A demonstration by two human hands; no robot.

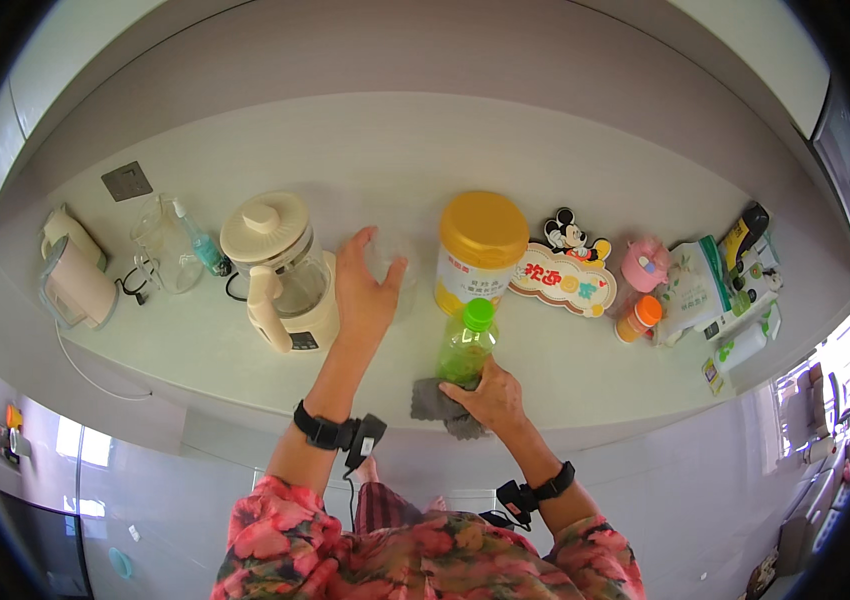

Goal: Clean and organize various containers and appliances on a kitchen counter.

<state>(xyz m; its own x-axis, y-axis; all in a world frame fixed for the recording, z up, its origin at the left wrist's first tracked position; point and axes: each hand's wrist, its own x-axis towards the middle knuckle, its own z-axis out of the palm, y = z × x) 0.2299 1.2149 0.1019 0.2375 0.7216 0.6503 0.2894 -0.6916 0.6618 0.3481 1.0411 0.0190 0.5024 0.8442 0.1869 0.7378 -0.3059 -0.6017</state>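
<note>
My left hand [367, 292] is raised over the counter, thumb and fingers spread in a curve at a faint clear container [392, 256]; whether they grip it is unclear. My right hand [496, 394] holds a grey cloth [436, 401] near the counter's front edge, against the lower part of a green transparent bottle [464, 352] with a green cap. Right behind the bottle stands a large tub [474, 277] with a gold lid. A cream appliance with a glass jug [297, 289] stands left of my left hand.
Left on the counter are a pink kettle [80, 285], a glass pitcher [170, 255] and a blue pump bottle [205, 251]. To the right are a Mickey Mouse sign [567, 277], a pink cup [645, 265], an orange-capped jar [639, 321] and a bag [695, 289].
</note>
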